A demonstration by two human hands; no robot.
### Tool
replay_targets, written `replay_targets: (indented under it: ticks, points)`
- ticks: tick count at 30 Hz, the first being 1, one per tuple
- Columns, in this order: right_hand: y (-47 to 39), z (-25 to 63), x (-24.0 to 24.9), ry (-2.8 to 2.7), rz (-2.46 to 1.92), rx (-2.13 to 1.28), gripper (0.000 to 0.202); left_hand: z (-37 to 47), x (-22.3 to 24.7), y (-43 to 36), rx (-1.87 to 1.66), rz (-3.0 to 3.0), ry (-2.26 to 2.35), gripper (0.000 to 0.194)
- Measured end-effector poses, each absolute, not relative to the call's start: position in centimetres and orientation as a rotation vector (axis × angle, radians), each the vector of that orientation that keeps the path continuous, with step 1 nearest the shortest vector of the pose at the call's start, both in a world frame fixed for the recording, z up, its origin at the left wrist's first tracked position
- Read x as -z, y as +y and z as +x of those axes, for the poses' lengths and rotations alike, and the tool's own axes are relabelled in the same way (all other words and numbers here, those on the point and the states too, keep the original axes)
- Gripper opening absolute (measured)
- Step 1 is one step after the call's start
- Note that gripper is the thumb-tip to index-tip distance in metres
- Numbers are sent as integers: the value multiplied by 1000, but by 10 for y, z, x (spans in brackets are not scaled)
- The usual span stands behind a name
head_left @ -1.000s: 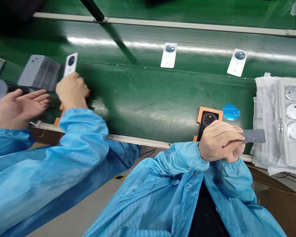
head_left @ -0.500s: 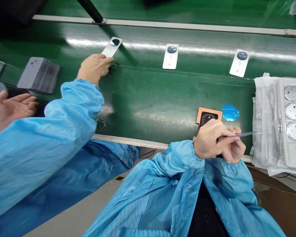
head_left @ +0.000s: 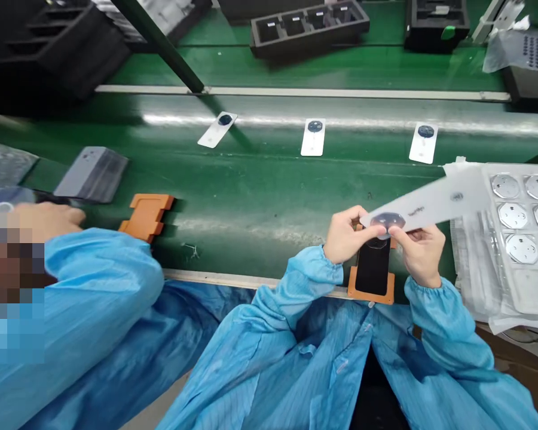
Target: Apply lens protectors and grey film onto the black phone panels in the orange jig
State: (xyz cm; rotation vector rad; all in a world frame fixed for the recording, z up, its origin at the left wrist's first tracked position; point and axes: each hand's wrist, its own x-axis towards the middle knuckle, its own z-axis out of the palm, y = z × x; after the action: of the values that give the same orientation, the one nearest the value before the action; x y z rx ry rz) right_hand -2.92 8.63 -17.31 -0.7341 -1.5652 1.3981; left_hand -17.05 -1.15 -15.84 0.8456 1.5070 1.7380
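A long whitish translucent sheet [head_left: 434, 200] with a dark round camera-shaped print at its lower left end is pinched between both my hands. My left hand [head_left: 347, 233] grips its left edge, and my right hand [head_left: 421, 251] holds the bottom edge near the print. Right below the sheet's end lies a black phone-shaped panel [head_left: 372, 269] in an orange fixture [head_left: 389, 292] at the bench's front edge. The upper part of panel and fixture is partly hidden by the sheet and my fingers.
Three white panels [head_left: 312, 138] lie along the green bench. White trays of round parts [head_left: 513, 216] stand at right. At left are a co-worker's hand [head_left: 45, 218], a grey stack [head_left: 94, 173] and another orange fixture [head_left: 146, 216]. Black trays [head_left: 311, 27] sit behind.
My hands have moved apart slightly, and the sheet, earlier edge-on, now shows its face above the fixture. The co-worker's hand has left the left white panel. The blue film is no longer visible.
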Motion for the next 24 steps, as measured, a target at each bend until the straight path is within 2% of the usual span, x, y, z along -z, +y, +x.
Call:
replay_targets:
  ticks: [5, 8, 10, 14, 15, 20, 22, 24]
  points:
    - [152, -130, 135, -1414, -618, -1663, 42, -231, 174, 33, -1994, 810, 1414, 55]
    - [175, -172, 136, -1688, -882, -1826, 36, -253, 203, 50, -1820, 841, 1699, 42]
    - [186, -183, 148, -1902, -1066, -1783, 33, -259, 222, 53, -1740, 894, 1811, 29]
    - [236, -174, 166, -2119, -1344, -1354, 32, -260, 241, 53, -1692, 1028, 1822, 6]
    - [255, -170, 165, -2145, -1423, -1188, 39, -260, 242, 54, -1677, 1057, 1821, 5]
    - [342, -154, 150, -2150, -1850, -559, 108, -259, 242, 56, -1633, 1156, 1838, 9]
    - [359, -152, 148, -2141, -1983, -440, 117, -259, 242, 57, -1623, 1192, 1853, 10]
    - [366, -152, 149, -2169, -2035, -369, 117, -258, 243, 57, -1617, 1226, 1868, 11]
